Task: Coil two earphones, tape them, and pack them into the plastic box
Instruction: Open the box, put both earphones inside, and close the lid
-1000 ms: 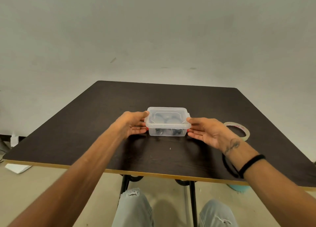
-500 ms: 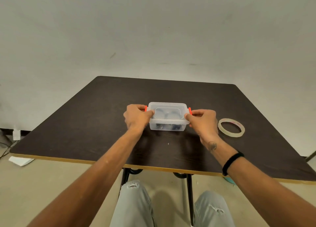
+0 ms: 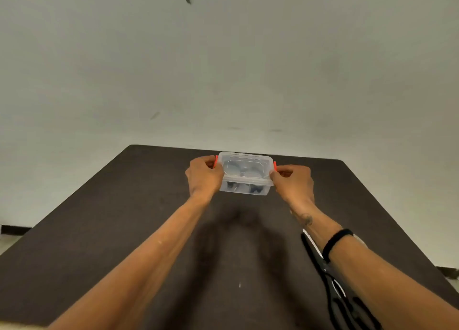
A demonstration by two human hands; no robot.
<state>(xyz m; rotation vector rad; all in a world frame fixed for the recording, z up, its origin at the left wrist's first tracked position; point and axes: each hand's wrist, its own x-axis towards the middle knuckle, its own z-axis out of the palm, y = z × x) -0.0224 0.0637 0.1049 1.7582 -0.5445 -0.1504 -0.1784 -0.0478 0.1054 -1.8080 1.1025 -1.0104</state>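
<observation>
A clear plastic box [image 3: 244,174] with its lid on and an orange clip at each end sits far out over the dark table [image 3: 124,230]. Dark coiled earphones [image 3: 253,188] show faintly through its front wall. My left hand [image 3: 203,175] grips the box's left end, fingers curled at the orange clip. On the opposite end my right hand [image 3: 293,181] grips in the same way, thumb on the lid's corner. Whether the box touches the table cannot be told.
Black-handled scissors [image 3: 335,280] lie on the table under my right forearm, partly hidden by it. A pale wall stands behind the table's far edge. The tape roll is out of sight.
Both hands have carried or pushed the box away from me toward the table's far edge. The camera has come closer, so the scissors now show and the tape roll no longer does.
</observation>
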